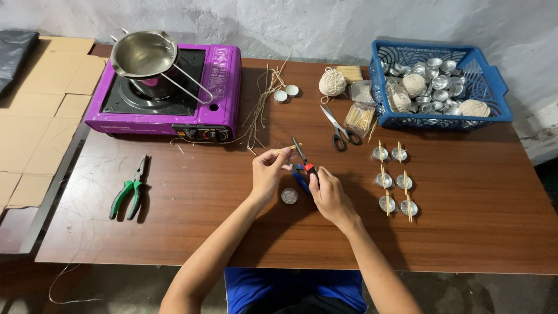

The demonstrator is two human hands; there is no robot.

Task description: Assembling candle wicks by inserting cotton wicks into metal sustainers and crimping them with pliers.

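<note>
Both forearms reach in from the near edge of the brown wooden table [465, 232] and meet near its middle. The left hand [268, 171] is raised a little off the surface, its fingers curled and pinched narrow on a thin pale wick strand [283, 150] that runs level toward the right. The right hand [326, 191] lies lower, knuckles up, closed around the red and blue handles of small pliers [302, 160], whose dark jaws point away and to the left and meet the strand just beside the left fingertips. A small round metal cup [289, 196] sits on the table just near of and between the two hands, touched by neither. To the right, six more metal cups [394, 179] stand in two columns, each with a thin stick laid across its top. Farther off lie grey-handled scissors [340, 128], a ball of pale twine [332, 82] and a bundle of loose wicks [263, 104]. At the far right is a blue plastic basket [500, 93] holding empty cups and twine balls. At the far left a purple portable stove [224, 75] carries a steel pot [142, 53], and green-handled pliers [131, 189] lie on the near left of the table.
</note>
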